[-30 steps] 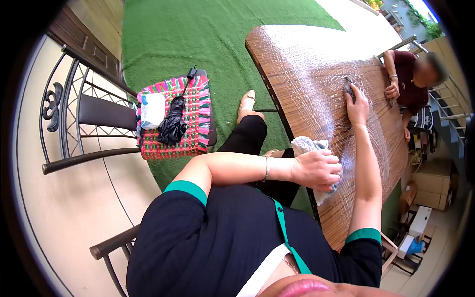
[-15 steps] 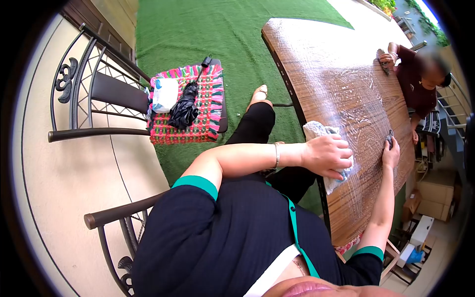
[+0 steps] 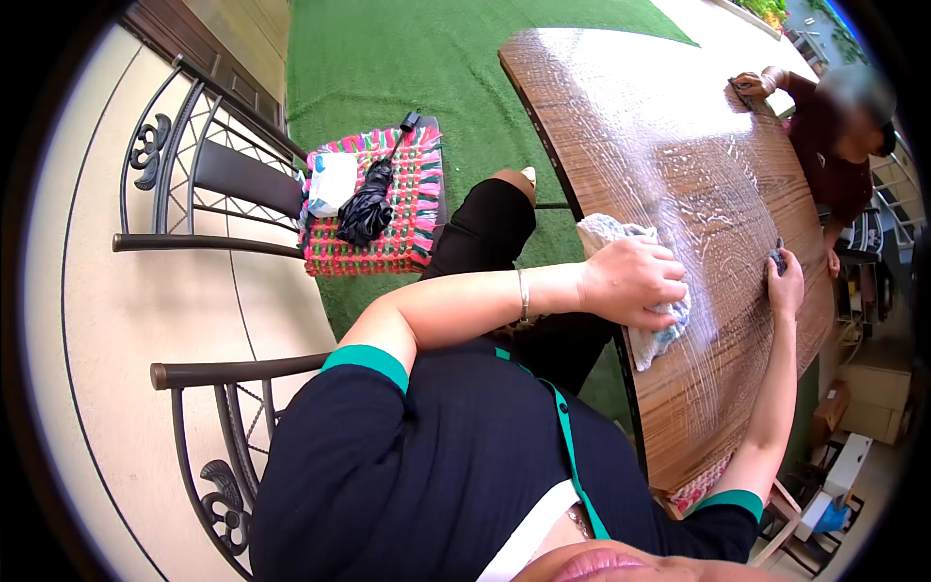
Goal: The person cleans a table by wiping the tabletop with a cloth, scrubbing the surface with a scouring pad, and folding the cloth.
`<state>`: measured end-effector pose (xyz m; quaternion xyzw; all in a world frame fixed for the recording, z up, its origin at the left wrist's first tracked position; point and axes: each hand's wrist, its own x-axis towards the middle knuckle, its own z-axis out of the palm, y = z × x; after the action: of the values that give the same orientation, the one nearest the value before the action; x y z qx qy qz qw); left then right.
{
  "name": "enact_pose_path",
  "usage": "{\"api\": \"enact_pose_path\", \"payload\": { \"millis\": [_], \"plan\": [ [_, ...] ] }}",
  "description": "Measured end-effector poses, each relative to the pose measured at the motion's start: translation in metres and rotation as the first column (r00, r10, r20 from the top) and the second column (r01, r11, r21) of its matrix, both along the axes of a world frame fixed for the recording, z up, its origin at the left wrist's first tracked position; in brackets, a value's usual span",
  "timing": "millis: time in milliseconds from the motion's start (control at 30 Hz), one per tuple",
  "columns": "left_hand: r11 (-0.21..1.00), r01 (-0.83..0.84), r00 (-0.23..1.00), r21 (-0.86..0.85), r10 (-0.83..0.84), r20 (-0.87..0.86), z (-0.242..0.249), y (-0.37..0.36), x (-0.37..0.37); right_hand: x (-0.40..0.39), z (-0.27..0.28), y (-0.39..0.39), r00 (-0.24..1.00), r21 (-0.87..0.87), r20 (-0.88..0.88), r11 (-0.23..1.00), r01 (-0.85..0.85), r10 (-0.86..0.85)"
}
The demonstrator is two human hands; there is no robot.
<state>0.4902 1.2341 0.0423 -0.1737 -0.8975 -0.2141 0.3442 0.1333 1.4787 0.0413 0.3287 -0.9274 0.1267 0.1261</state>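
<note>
My left hand [image 3: 632, 283] presses down on a crumpled white cloth [image 3: 661, 341] near the close edge of the wooden table [image 3: 669, 422]. Its fingers are curled over the cloth, with folds sticking out on both sides. On the other side of the tabletop, my right hand [image 3: 786, 287] grips a small dark scrubbing pad [image 3: 779, 257] against the wet surface. Fingers hide part of this pad. White suds in streaks [image 3: 718, 204] cover much of the wood between and beyond my hands.
Across the table a person in a dark red top [image 3: 829, 145] holds a dark pad [image 3: 742, 94] on the tabletop. To my left, a metal chair [image 3: 242, 179] bears a woven mat [image 3: 412, 209], a black umbrella [image 3: 366, 215] and a plastic bag [image 3: 332, 184]. Boxes [image 3: 873, 393] stand at right.
The view has turned slightly. My right hand with the pad appears a little farther right; my left hand stays on the cloth. The other person's hand has shifted up in view. My shoe is now mostly hidden.
</note>
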Motion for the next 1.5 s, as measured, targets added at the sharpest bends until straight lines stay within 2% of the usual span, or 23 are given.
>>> {"api": "enact_pose_path", "payload": {
  "millis": [67, 233, 300, 333, 433, 567, 633, 667, 700, 767, 800, 833, 867, 933, 967, 1000, 1033, 1100, 1167, 1200, 1367, 1433, 1500],
  "plan": [
    [0.994, -0.093, 0.993, -0.061, 0.097, 0.062, 0.007, 0.004, -0.001, -0.006, -0.004, 0.003, 0.997, 0.020, -0.060, 0.999, -0.043, 0.044],
    [0.994, -0.099, 0.992, -0.044, 0.102, 0.069, 0.002, 0.011, -0.003, 0.003, -0.007, 0.003, 0.996, 0.005, -0.086, 1.000, 0.000, 0.000],
    [0.991, -0.134, 0.988, 0.022, 0.135, -0.078, 0.003, 0.015, -0.003, 0.002, -0.008, 0.003, 0.995, -0.006, -0.101, 1.000, -0.022, 0.022],
    [0.982, -0.175, 0.983, -0.075, 0.178, 0.040, 0.007, 0.014, 0.003, 0.001, -0.009, 0.004, 0.994, -0.012, -0.103, 0.999, -0.033, 0.032],
    [0.982, -0.186, 0.979, -0.002, 0.186, -0.079, 0.004, 0.020, 0.000, 0.000, -0.012, 0.005, 0.992, -0.037, -0.119, 0.998, -0.054, 0.049],
    [0.980, -0.197, 0.978, 0.002, 0.197, -0.069, 0.003, 0.022, 0.001, -0.005, -0.015, 0.006, 0.989, -0.034, -0.128, 0.996, -0.078, 0.073],
    [0.985, -0.159, 0.986, -0.064, 0.161, 0.034, 0.025, 0.014, 0.014, -0.010, -0.017, 0.008, 0.987, -0.022, -0.137, 0.996, -0.089, 0.085],
    [0.971, -0.219, 0.971, -0.093, 0.207, -0.118, 0.041, 0.008, 0.023, -0.012, -0.018, 0.008, 0.986, -0.020, -0.136, 0.995, -0.096, 0.092],
    [0.955, -0.276, 0.934, -0.111, 0.239, -0.267, 0.052, -0.001, 0.035, -0.012, -0.020, 0.009, 0.988, -0.030, -0.126, 0.995, -0.094, 0.090],
    [0.880, -0.474, 0.858, 0.015, 0.466, -0.216, 0.058, -0.049, 0.075, -0.011, -0.021, 0.009, 0.985, -0.039, -0.146, 0.994, -0.101, 0.095],
    [0.805, -0.565, 0.794, 0.183, 0.590, -0.144, 0.055, -0.074, 0.096, -0.008, -0.020, 0.009, 0.986, -0.043, -0.143, 0.995, -0.092, 0.085],
    [0.709, -0.658, 0.714, 0.254, 0.695, -0.089, 0.037, -0.115, 0.116, -0.008, -0.020, 0.009, 0.987, -0.045, -0.141, 0.995, -0.090, 0.082],
    [0.617, -0.753, 0.614, 0.228, 0.784, -0.091, 0.022, -0.145, 0.138, -0.010, -0.020, 0.009, 0.984, -0.042, -0.149, 0.993, -0.110, 0.102],
    [0.411, -0.909, 0.414, 0.066, 0.909, 0.051, -0.038, -0.205, 0.191, -0.008, -0.019, 0.010, 0.983, -0.047, -0.146, 0.991, -0.122, 0.114],
    [0.267, -0.957, 0.245, -0.116, 0.953, 0.180, -0.083, -0.236, 0.221, -0.005, -0.018, 0.011, 0.984, -0.052, -0.147, 0.992, -0.114, 0.105],
    [0.134, -0.956, 0.013, -0.263, 0.909, 0.416, -0.111, -0.243, 0.239, -0.003, -0.017, 0.012, 0.986, -0.048, -0.134, 0.993, -0.108, 0.101],
    [0.111, -0.932, -0.154, -0.345, 0.740, 0.655, -0.134, -0.244, 0.254, -0.002, -0.014, 0.011, 0.988, -0.046, -0.123, 0.993, -0.105, 0.098],
    [0.085, -0.810, -0.405, -0.581, 0.636, 0.657, -0.167, -0.227, 0.268, -0.001, -0.013, 0.012, 0.988, -0.050, -0.127, 0.994, -0.099, 0.092],
    [0.059, -0.873, -0.381, -0.485, 0.538, 0.752, -0.205, -0.236, 0.285, -0.004, -0.014, 0.010, 0.985, -0.046, -0.133, 0.992, -0.120, 0.113],
    [0.039, -0.894, -0.351, -0.447, 0.559, 0.751, -0.227, -0.243, 0.290, -0.007, -0.016, 0.013, 0.982, -0.049, -0.142, 0.990, -0.131, 0.123],
    [-0.136, -0.914, -0.384, -0.382, 0.591, 0.709, -0.203, -0.229, 0.275, -0.006, -0.015, 0.014, 0.983, -0.037, -0.102, 0.987, -0.158, 0.153],
    [-0.024, -0.876, -0.452, -0.481, 0.387, 0.804, -0.205, -0.240, 0.277, -0.004, -0.012, 0.013, 0.985, -0.035, -0.101, 0.989, -0.144, 0.140],
    [-0.090, -0.911, -0.394, -0.403, 0.482, 0.783, -0.207, -0.237, 0.284, -0.008, -0.013, 0.015, 0.976, -0.035, -0.147, 0.985, -0.167, 0.160]
  ]
}}
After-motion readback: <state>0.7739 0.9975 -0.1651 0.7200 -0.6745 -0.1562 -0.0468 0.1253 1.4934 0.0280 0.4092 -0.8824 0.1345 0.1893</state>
